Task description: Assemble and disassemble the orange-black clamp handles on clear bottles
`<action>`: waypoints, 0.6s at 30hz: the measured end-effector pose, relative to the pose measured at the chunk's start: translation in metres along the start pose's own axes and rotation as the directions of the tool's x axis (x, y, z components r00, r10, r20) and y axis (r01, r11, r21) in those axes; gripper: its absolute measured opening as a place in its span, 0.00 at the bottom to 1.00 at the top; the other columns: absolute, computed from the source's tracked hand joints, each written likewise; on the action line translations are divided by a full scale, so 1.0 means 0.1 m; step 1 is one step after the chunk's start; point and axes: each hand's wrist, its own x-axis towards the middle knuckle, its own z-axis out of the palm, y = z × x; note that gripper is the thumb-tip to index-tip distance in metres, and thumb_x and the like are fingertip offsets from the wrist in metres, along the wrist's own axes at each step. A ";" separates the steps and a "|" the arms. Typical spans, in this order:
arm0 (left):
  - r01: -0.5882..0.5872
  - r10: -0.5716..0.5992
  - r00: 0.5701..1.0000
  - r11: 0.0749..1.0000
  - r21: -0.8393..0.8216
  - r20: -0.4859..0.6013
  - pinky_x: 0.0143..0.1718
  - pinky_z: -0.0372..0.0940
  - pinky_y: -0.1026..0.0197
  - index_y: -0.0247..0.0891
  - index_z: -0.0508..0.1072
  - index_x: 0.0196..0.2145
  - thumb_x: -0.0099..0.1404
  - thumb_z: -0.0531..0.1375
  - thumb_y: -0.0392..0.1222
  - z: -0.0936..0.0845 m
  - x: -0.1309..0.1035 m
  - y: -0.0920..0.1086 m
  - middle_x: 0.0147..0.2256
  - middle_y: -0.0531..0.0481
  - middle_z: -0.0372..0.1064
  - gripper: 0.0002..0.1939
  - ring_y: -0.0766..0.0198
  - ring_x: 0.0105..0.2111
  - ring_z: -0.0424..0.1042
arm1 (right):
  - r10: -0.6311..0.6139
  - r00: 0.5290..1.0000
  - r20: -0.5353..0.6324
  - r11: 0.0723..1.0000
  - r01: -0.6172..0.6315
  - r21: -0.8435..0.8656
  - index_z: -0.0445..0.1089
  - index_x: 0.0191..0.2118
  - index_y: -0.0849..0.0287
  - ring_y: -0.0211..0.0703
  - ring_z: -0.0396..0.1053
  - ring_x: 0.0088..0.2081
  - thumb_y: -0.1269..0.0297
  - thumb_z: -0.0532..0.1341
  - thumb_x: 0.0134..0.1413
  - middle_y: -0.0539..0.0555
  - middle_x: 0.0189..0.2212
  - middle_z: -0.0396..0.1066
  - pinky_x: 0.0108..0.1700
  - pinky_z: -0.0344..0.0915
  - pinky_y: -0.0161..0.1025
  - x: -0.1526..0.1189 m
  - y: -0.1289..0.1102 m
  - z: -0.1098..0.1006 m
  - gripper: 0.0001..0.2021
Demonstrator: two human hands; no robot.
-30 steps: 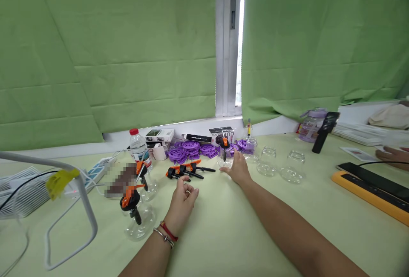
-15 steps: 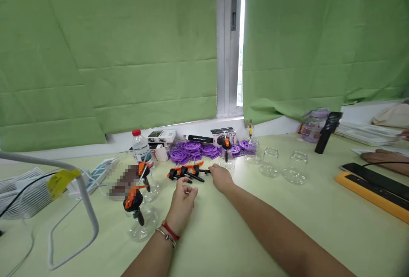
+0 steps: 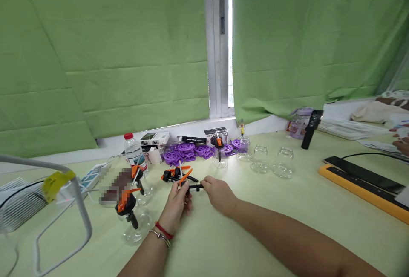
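Note:
Between my two hands is a black-and-orange bottle top (image 3: 193, 187) with a thin black stem, held above the table. My left hand (image 3: 175, 203) is closed around its cap end, and the fingers of my right hand (image 3: 221, 195) pinch the stem's far end. More loose bottle tops (image 3: 168, 175) lie just behind my left hand. To the left stand two glass bottles, the nearer glass bottle (image 3: 139, 228) and the farther one (image 3: 147, 192), both fitted with such tops. A third fitted bottle (image 3: 220, 163) is beyond my right hand.
Two glass jars (image 3: 259, 165) (image 3: 283, 169) stand right of centre. Purple plastic parts (image 3: 187, 149), boxes (image 3: 155, 138) and a water bottle (image 3: 134, 151) line the back. A white bent frame (image 3: 84, 209) is at left. An orange-and-black bar (image 3: 354, 187) and another person's hand (image 3: 403, 142) are at right.
My right hand has lifted one bottle top from the pile and brought it nearer. My left hand, free before, now grips its cap end. The view has turned slightly right.

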 end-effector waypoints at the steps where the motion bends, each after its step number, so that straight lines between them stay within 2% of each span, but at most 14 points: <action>1: 0.014 -0.014 1.000 1.000 0.020 0.012 0.11 0.49 0.69 0.40 0.60 0.39 0.54 0.57 0.58 0.00 -0.01 -0.01 0.22 0.59 0.61 0.23 0.72 0.14 0.61 | -0.034 0.999 -0.007 0.999 0.034 0.010 0.65 0.45 0.58 0.39 0.69 0.33 0.69 0.48 0.60 0.55 0.39 0.68 0.35 0.62 0.34 -0.06 -0.02 -0.01 0.12; 3: 0.027 -0.028 0.999 0.998 0.049 0.024 0.11 0.46 0.70 0.39 0.61 0.36 0.53 0.58 0.57 0.00 -0.01 -0.02 0.21 0.59 0.61 0.21 0.74 0.13 0.59 | -0.084 0.995 -0.054 0.996 0.086 0.026 0.64 0.48 0.58 0.40 0.69 0.34 0.64 0.49 0.60 0.56 0.42 0.68 0.35 0.64 0.35 -0.14 0.02 -0.07 0.13; 4: 0.030 -0.031 0.999 0.998 0.052 0.021 0.11 0.46 0.70 0.39 0.61 0.35 0.54 0.58 0.57 -0.01 -0.01 -0.03 0.21 0.59 0.61 0.20 0.74 0.13 0.58 | -0.089 0.990 -0.112 0.995 0.093 0.031 0.63 0.50 0.58 0.42 0.69 0.36 0.61 0.50 0.60 0.58 0.44 0.67 0.37 0.65 0.37 -0.16 0.09 -0.11 0.15; 6: 0.033 -0.033 0.999 0.998 0.044 -0.009 0.12 0.46 0.70 0.39 0.61 0.34 0.54 0.57 0.58 -0.03 0.00 -0.04 0.21 0.59 0.61 0.20 0.74 0.13 0.58 | -0.034 0.949 -0.314 0.999 0.044 0.028 0.58 0.54 0.59 0.47 0.67 0.44 0.56 0.52 0.58 0.61 0.50 0.63 0.44 0.65 0.41 -0.17 0.31 -0.22 0.21; 7: 0.031 -0.030 0.999 0.999 0.039 -0.034 0.12 0.46 0.70 0.39 0.60 0.33 0.54 0.57 0.59 -0.04 0.01 -0.04 0.20 0.60 0.61 0.20 0.74 0.13 0.57 | 0.058 0.878 -0.474 0.998 -0.044 0.040 0.56 0.55 0.60 0.51 0.62 0.51 0.55 0.52 0.57 0.63 0.52 0.61 0.50 0.61 0.45 -0.17 0.45 -0.28 0.23; 8: 0.028 -0.025 0.998 0.999 0.035 -0.061 0.12 0.46 0.70 0.39 0.60 0.33 0.54 0.57 0.59 -0.06 0.02 -0.04 0.20 0.60 0.61 0.21 0.74 0.13 0.57 | 0.150 0.775 -0.614 0.988 -0.140 0.064 0.53 0.57 0.61 0.54 0.55 0.56 0.54 0.54 0.56 0.64 0.54 0.58 0.54 0.57 0.50 -0.17 0.61 -0.34 0.26; 9: 0.022 -0.019 0.996 0.999 0.031 -0.089 0.12 0.46 0.70 0.39 0.60 0.32 0.53 0.57 0.59 -0.07 0.02 -0.03 0.20 0.60 0.61 0.21 0.74 0.13 0.57 | 0.250 0.654 -0.714 0.963 -0.246 0.111 0.49 0.59 0.62 0.56 0.49 0.60 0.53 0.55 0.54 0.65 0.57 0.53 0.57 0.51 0.54 -0.17 0.78 -0.38 0.31; 10: 0.017 -0.013 0.993 0.999 0.027 -0.117 0.12 0.46 0.70 0.39 0.60 0.32 0.53 0.58 0.60 -0.08 0.03 -0.02 0.19 0.60 0.60 0.21 0.74 0.13 0.56 | 0.333 0.552 -0.765 0.929 -0.332 0.165 0.46 0.60 0.63 0.58 0.44 0.61 0.51 0.57 0.51 0.66 0.59 0.48 0.59 0.47 0.57 -0.17 0.94 -0.41 0.35; 11: 0.013 -0.009 0.990 1.000 0.023 -0.140 0.12 0.46 0.70 0.39 0.60 0.32 0.52 0.58 0.60 -0.09 0.03 -0.01 0.19 0.60 0.60 0.22 0.74 0.12 0.56 | 0.399 0.484 -0.778 0.895 -0.389 0.217 0.44 0.60 0.64 0.59 0.42 0.62 0.50 0.59 0.48 0.67 0.60 0.45 0.59 0.44 0.58 -0.17 1.09 -0.42 0.39; 13: 0.007 -0.004 0.986 1.000 0.015 -0.168 0.12 0.46 0.69 0.39 0.61 0.32 0.51 0.59 0.60 -0.09 0.03 0.01 0.19 0.60 0.60 0.22 0.74 0.12 0.56 | 0.533 0.430 -0.729 0.822 -0.467 0.325 0.41 0.61 0.66 0.60 0.40 0.62 0.50 0.62 0.43 0.68 0.61 0.43 0.60 0.43 0.57 -0.19 1.34 -0.38 0.44; 16: -0.005 0.007 0.984 1.000 0.009 -0.179 0.13 0.46 0.69 0.39 0.60 0.31 0.52 0.58 0.61 -0.09 0.02 0.03 0.18 0.59 0.62 0.22 0.73 0.12 0.57 | 0.732 0.412 -0.542 0.674 -0.555 0.488 0.37 0.62 0.68 0.61 0.45 0.61 0.52 0.64 0.39 0.70 0.60 0.45 0.59 0.49 0.53 -0.23 1.57 -0.25 0.49; 18: -0.018 0.018 0.983 1.000 0.001 -0.181 0.13 0.46 0.69 0.39 0.60 0.31 0.52 0.58 0.61 -0.08 0.01 0.05 0.18 0.58 0.63 0.22 0.73 0.12 0.57 | 0.805 0.402 -0.436 0.592 -0.603 0.536 0.36 0.62 0.68 0.61 0.49 0.59 0.54 0.65 0.36 0.70 0.59 0.49 0.57 0.53 0.50 -0.24 1.64 -0.16 0.51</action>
